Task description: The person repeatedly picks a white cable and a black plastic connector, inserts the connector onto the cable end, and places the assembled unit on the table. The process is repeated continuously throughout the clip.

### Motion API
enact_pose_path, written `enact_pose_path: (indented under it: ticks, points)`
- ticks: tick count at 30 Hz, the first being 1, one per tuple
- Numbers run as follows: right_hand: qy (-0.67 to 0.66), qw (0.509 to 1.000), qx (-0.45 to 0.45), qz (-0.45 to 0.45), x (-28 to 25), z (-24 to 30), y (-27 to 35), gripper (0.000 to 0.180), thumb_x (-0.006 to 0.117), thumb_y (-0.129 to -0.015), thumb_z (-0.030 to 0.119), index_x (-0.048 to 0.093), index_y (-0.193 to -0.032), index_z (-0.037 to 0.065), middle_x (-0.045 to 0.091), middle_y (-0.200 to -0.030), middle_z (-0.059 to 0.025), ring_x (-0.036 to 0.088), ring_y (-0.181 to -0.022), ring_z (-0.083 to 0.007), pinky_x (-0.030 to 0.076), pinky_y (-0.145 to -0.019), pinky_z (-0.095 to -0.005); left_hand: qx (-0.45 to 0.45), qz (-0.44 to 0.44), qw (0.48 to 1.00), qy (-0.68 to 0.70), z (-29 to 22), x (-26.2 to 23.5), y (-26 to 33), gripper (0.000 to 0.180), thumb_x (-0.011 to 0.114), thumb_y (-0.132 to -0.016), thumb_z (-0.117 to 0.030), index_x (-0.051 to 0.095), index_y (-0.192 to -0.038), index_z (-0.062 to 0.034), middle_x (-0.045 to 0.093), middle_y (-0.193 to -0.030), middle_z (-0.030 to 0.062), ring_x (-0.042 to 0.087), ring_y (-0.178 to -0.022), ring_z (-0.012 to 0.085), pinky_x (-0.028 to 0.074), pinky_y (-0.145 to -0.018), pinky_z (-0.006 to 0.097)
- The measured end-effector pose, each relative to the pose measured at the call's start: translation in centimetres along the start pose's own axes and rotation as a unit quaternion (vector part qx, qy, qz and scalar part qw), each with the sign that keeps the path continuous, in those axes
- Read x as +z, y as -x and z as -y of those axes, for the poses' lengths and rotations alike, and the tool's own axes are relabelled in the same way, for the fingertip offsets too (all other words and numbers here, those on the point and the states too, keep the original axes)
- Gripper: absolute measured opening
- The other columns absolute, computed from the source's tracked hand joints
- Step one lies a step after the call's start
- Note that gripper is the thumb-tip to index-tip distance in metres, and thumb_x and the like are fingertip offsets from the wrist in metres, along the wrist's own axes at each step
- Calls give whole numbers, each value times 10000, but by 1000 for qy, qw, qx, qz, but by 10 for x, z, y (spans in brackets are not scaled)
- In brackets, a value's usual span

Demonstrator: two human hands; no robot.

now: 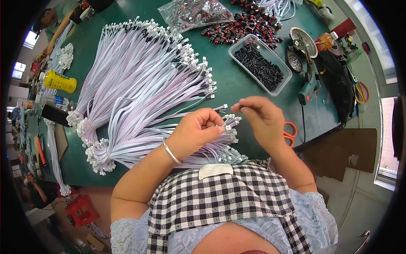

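Note:
My left hand (195,132) is closed in a pinch, with a white connector end of a ribbon cable between thumb and forefinger. Facing it, a short gap to the right, my right hand (265,122) pinches a small dark piece (240,107), mostly hidden by the fingers. Under and beside my left hand lies a bundle of white ribbon cables (139,142), its white connectors fanned out toward the right. Beyond it spreads a larger fan of white ribbon cables (131,72), some ends carrying black pieces.
Past my right hand stands a clear plastic box (289,77) of short black tubes (259,65). Orange-handled scissors (289,134) lie beside my right wrist. A green hot-glue gun (311,82), a pile of red-and-black parts (237,27) and a yellow bottle (60,81) surround the work area.

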State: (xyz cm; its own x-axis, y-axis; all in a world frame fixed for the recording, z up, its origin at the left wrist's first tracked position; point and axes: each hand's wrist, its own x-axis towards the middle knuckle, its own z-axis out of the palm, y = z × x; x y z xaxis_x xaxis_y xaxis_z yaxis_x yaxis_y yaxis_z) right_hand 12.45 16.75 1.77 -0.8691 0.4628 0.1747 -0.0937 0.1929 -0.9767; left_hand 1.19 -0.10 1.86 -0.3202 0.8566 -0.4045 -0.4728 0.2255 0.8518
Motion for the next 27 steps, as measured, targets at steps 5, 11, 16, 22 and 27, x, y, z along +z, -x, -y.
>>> enact_pose_path:
  ticks: [5, 11, 16, 22, 27]
  points:
    - [-77, 994, 54, 56, -3, 14, 6, 124, 635, -828, -14, 633, -951, -23, 662, -874, -94, 646, -802, -143, 515, -715, -242, 7, -10, 1000, 20, 5, -1, -4, 111, 660, -834, -105, 572, -878, -53, 592, -745, 6, 477, -589, 37, 371, -504, 181]
    - [-2, 999, -9, 31, 3, 8, 7, 120, 663, -793, 1, 667, -913, 5, 663, -887, -87, 634, -788, -164, 498, -696, -266, 15, -7, 999, 27, 2, -1, -4, 117, 666, -834, -115, 572, -872, -57, 586, -731, 6, 470, -582, 37, 364, -502, 176]
    - [85, 996, -11, 37, 4, 19, 4, 121, 675, -766, 6, 674, -886, 21, 666, -865, -83, 629, -791, -175, 495, -699, -278, -5, -15, 999, 31, -3, 2, -3, 84, 640, -830, -73, 566, -866, -58, 542, -728, -37, 450, -602, 20, 353, -523, 168]
    - [144, 986, -4, 81, 0, 16, 1, 125, 694, -741, 32, 673, -864, 34, 666, -843, -75, 615, -791, -192, 484, -683, -299, 5, 0, 999, 32, 4, -1, -5, 78, 625, -825, -47, 561, -868, -56, 529, -775, -54, 450, -664, 11, 353, -577, 160]
    - [150, 985, -14, 87, -1, 12, 1, 127, 687, -735, 28, 677, -860, 50, 662, -820, -55, 603, -792, -183, 476, -673, -299, 8, 5, 999, 45, 7, -2, -5, 81, 622, -824, -38, 557, -870, -52, 530, -791, -49, 456, -687, 16, 366, -608, 168]
